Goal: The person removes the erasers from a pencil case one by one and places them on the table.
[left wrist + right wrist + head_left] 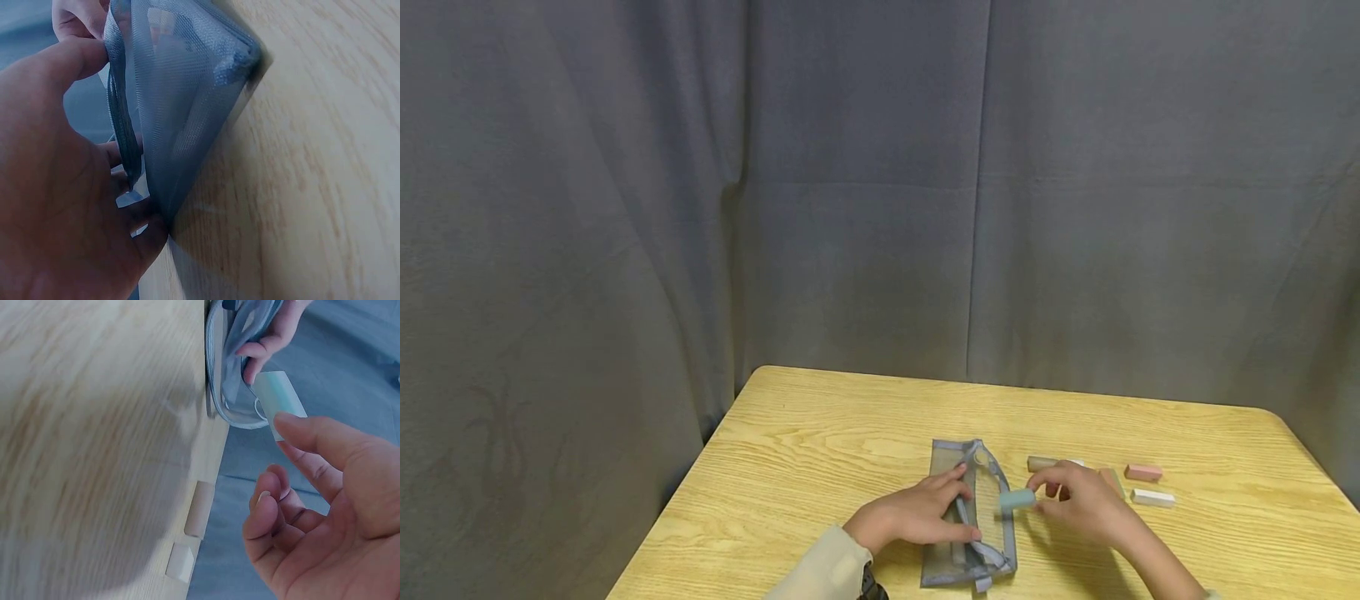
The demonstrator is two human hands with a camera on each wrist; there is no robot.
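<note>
A grey-blue mesh zip pouch (943, 554) lies on the table with its mouth parted. My left hand (917, 510) holds the pouch at the mouth, thumb and fingers hooked over the zip edge (119, 94). Between thumb and index finger, my right hand (1086, 504) pinches a small blue-green bar (279, 400), shaped like an eraser. The bar (1017, 499) overlaps the pouch's right border in the head view. The other right fingers curl loosely below it in the right wrist view. A pale piece (958, 552) shows through the mesh.
Right of the pouch lie more small bars: a brown one (1040, 463), a pink one (1144, 472), a white one (1153, 498) and an orange-green one (1112, 481) partly behind the right hand. The wooden table (820, 450) ends at a grey curtain (865, 250).
</note>
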